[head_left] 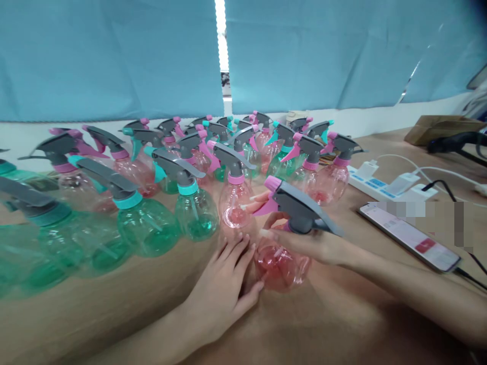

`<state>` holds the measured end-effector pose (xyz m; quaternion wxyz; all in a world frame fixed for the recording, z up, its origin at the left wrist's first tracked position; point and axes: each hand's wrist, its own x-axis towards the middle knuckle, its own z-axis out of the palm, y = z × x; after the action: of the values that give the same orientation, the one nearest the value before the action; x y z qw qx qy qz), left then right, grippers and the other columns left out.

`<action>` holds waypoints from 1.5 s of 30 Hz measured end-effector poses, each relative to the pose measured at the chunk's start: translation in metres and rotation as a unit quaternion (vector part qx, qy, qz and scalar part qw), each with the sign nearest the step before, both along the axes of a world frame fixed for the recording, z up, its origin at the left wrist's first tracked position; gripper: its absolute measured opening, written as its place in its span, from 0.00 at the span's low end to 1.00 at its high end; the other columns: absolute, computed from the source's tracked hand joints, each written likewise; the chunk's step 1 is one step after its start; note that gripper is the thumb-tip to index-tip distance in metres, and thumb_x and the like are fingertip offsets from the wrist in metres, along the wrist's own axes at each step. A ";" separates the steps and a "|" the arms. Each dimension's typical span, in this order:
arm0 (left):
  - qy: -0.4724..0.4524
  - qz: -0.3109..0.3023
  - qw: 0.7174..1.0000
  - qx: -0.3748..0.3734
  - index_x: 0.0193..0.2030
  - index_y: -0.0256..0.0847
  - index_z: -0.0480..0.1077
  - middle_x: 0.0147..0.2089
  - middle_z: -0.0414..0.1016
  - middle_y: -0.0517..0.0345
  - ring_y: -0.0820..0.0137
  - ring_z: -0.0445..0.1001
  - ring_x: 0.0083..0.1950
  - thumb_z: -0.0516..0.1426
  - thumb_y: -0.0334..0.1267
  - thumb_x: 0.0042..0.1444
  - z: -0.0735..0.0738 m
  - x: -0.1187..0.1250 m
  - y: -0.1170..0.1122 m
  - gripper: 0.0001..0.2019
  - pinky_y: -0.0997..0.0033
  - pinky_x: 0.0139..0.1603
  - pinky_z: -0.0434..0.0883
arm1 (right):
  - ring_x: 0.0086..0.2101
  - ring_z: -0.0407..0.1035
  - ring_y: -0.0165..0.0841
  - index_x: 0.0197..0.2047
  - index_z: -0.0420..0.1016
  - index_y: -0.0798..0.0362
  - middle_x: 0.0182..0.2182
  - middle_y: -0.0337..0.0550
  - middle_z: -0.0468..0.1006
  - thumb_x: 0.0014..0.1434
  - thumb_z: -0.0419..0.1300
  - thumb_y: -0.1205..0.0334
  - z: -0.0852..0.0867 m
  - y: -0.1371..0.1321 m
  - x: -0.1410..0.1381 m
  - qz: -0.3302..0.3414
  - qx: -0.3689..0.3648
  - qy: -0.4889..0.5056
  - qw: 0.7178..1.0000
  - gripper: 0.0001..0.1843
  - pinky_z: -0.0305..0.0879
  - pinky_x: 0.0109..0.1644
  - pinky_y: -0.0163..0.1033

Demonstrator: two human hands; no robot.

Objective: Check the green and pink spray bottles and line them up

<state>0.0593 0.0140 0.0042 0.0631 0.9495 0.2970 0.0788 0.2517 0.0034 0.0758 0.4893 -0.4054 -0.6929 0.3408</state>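
A pink spray bottle [279,268] with a grey and pink trigger head stands at the front. My right hand [300,241] is wrapped round its neck, just under the trigger head. To the left of it, my left hand [218,289] is open, its fingers stretched forward and nothing in its grasp. Its fingertips lie at the foot of a second pink spray bottle [233,197]; whether they touch it I cannot tell. Left of that bottle stands a green spray bottle [198,218] with a turquoise collar. Liquid or tinted reflection shows low in the bottles.
Several more pink and green spray bottles [146,230] crowd the table to the left and behind. On the right lie a phone [411,235] and a white power strip [375,183] with cables. A cardboard box [437,129] sits farther back, below a blue curtain [304,56].
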 end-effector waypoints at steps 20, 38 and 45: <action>-0.019 0.001 1.000 -0.012 0.60 0.30 0.63 0.64 0.63 0.38 0.49 0.59 0.65 0.54 0.45 0.61 -0.001 0.000 -0.001 0.25 0.44 0.62 0.59 | 0.28 0.70 0.30 0.28 0.71 0.50 0.25 0.36 0.72 0.53 0.61 0.65 -0.005 0.000 0.004 0.055 -0.042 0.044 0.997 0.04 0.71 0.33 0.36; -0.004 -0.001 1.000 -0.014 0.60 0.30 0.64 0.66 0.60 0.38 0.51 0.56 0.67 0.54 0.46 0.62 -0.001 0.000 -0.001 0.25 0.45 0.63 0.57 | 0.25 0.69 0.31 0.30 0.68 0.48 0.24 0.38 0.73 0.54 0.57 0.67 -0.013 0.000 0.006 0.002 0.004 0.000 1.000 0.04 0.68 0.27 0.36; -0.009 0.001 1.000 -0.014 0.58 0.32 0.65 0.65 0.61 0.39 0.51 0.58 0.66 0.54 0.46 0.62 0.001 0.000 -0.001 0.23 0.45 0.63 0.58 | 0.22 0.62 0.29 0.30 0.65 0.48 0.22 0.35 0.68 0.51 0.60 0.64 -0.015 0.001 0.006 0.012 0.014 -0.020 1.000 0.05 0.62 0.22 0.34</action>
<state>0.0592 0.0135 0.0052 0.0788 0.9476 0.2982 0.0832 0.2582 0.0044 0.0608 0.4763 -0.3969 -0.7123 0.3290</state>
